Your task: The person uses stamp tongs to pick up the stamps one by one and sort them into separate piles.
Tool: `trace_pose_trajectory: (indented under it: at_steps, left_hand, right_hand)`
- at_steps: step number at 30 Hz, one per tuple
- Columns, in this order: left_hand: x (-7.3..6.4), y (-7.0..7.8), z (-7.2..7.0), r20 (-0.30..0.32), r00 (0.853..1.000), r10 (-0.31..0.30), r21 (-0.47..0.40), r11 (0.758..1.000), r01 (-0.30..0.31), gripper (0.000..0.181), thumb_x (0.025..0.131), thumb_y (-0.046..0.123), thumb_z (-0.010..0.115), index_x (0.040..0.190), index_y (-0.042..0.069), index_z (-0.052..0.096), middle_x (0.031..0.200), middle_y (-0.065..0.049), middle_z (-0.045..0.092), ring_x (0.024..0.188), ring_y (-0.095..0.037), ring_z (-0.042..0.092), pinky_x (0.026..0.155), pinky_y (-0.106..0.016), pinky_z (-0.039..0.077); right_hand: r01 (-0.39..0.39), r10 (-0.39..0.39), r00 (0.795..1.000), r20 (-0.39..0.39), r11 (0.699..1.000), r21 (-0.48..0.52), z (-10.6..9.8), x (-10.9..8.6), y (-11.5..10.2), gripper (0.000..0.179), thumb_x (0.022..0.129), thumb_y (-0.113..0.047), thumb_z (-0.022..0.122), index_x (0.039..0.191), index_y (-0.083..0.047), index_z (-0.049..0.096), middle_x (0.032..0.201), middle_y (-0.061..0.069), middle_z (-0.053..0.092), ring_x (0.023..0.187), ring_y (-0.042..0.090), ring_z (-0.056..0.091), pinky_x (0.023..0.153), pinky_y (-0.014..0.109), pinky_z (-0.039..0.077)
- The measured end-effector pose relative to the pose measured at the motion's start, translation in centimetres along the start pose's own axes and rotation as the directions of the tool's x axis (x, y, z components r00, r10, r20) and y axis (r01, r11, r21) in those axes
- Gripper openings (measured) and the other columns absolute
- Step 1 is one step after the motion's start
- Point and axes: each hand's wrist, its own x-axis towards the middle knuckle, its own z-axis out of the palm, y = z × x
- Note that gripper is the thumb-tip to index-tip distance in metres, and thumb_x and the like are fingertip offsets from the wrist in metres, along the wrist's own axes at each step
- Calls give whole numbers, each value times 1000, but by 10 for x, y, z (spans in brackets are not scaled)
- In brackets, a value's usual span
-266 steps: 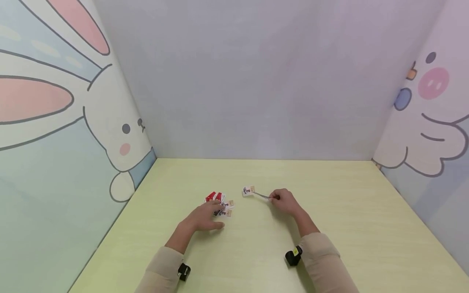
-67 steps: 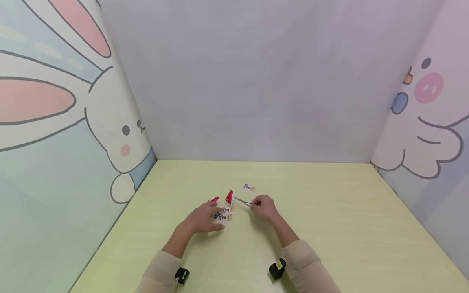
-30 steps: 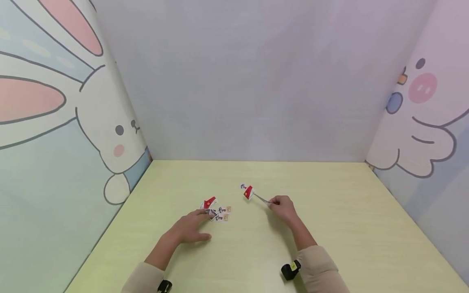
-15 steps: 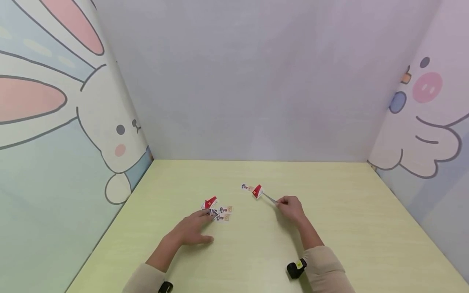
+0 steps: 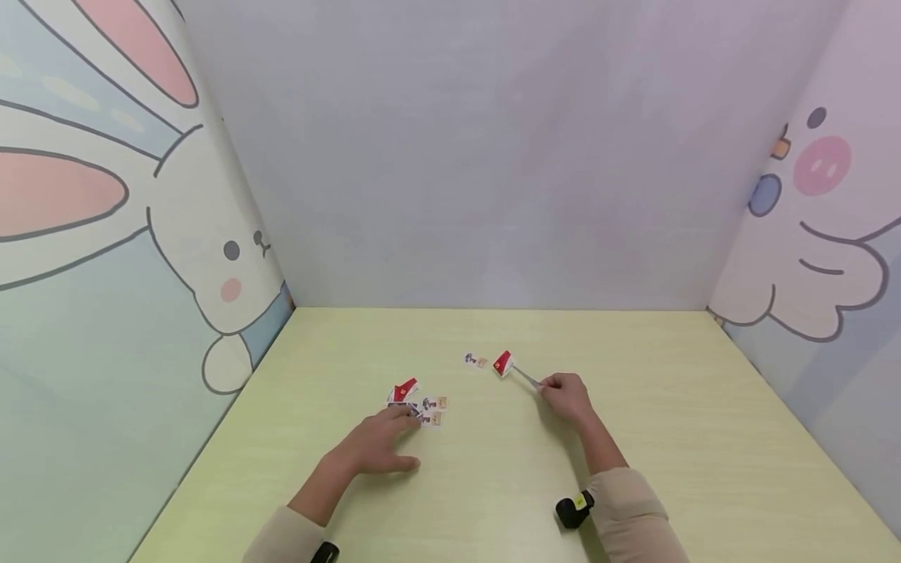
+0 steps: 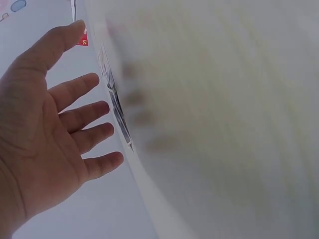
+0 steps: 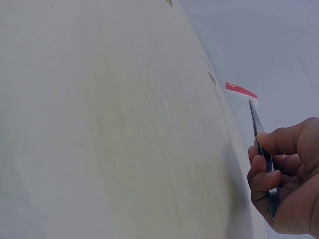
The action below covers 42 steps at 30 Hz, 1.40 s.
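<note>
My right hand (image 5: 566,396) grips metal tweezers (image 7: 256,122) between thumb and curled fingers. At their tips is a small red-and-white stamp-like paper (image 5: 503,363), raised above the table in the right wrist view. Just left of it, a white printed stamp-like paper (image 5: 475,360) lies on the table. My left hand (image 5: 380,444) hovers palm down with fingers spread, its fingertips right at the near edge of a loose cluster of several similar papers (image 5: 432,403). Another red one (image 5: 403,390) lies at the back of that cluster; the fingers hide part of the rest.
The pale yellow table (image 5: 704,438) reaches back to a plain grey wall (image 5: 493,156). Side panels with a cartoon rabbit (image 5: 211,234) and a cartoon pig (image 5: 823,164) flank it. A black wrist camera (image 5: 575,510) sits at the right sleeve.
The tweezers have carried the red-and-white paper from beside the cluster rightward, past the lone white one, which was put down earlier. My left hand has drawn back slightly, uncovering more papers.
</note>
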Motion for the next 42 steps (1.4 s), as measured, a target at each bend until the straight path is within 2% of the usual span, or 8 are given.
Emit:
trace_pose_trajectory:
  at_steps: [8, 12, 17, 26, 34, 42]
  left_hand:
    - [-1, -2, 1, 10, 999, -37, 43, 998, 37, 62, 77, 42, 72, 125, 5, 58, 131, -13, 50, 122, -32, 43, 95, -50, 38]
    - [-2, -4, 0, 26, 998, -64, 10, 998, 64, 62, 76, 40, 73, 124, 3, 58, 131, -16, 49, 122, -35, 42, 95, -52, 37]
    - [-3, -6, 3, 36, 996, -84, 1, 996, 84, 61, 76, 41, 73, 124, 6, 59, 133, -15, 47, 123, -35, 41, 95, -53, 37]
    - [-2, -8, 5, 18, 998, -54, 33, 998, 53, 58, 77, 42, 72, 122, 7, 61, 135, -15, 46, 126, -34, 38, 97, -52, 36]
    - [0, -5, 3, 25, 999, -21, 45, 999, 20, 55, 78, 37, 71, 122, 6, 60, 130, -13, 51, 123, -32, 42, 97, -49, 37]
    - [-1, -6, 5, 24, 1000, -18, 59, 998, 17, 54, 78, 38, 71, 121, 7, 61, 130, -14, 51, 123, -33, 42, 96, -51, 37]
  right_hand:
    - [-16, 16, 1000, -19, 1000, -1, -5, 3, 6, 12, 82, -4, 60, 85, 5, 67, 76, 8, 59, 65, 19, 49, 56, 28, 39]
    - [-34, 34, 999, -16, 999, 5, -8, 4, 10, 13, 82, -5, 60, 85, 5, 67, 76, 8, 59, 66, 19, 49, 55, 27, 40]
    - [-42, 42, 999, -16, 999, 12, -10, 6, 12, 12, 82, -4, 60, 85, 6, 67, 73, 7, 57, 66, 19, 49, 55, 27, 40]
    - [-46, 47, 999, -13, 999, 13, -13, 9, 15, 14, 82, -3, 58, 86, 6, 67, 73, 7, 57, 64, 18, 49, 53, 28, 40]
    - [-86, 86, 996, -3, 996, 31, -12, 12, 12, 14, 81, -3, 57, 86, 6, 66, 69, 6, 56, 62, 17, 49, 53, 27, 41]
    - [-95, 94, 995, -27, 996, 0, -10, 12, 12, 15, 78, -1, 56, 83, 7, 67, 68, 6, 57, 60, 18, 48, 50, 27, 40]
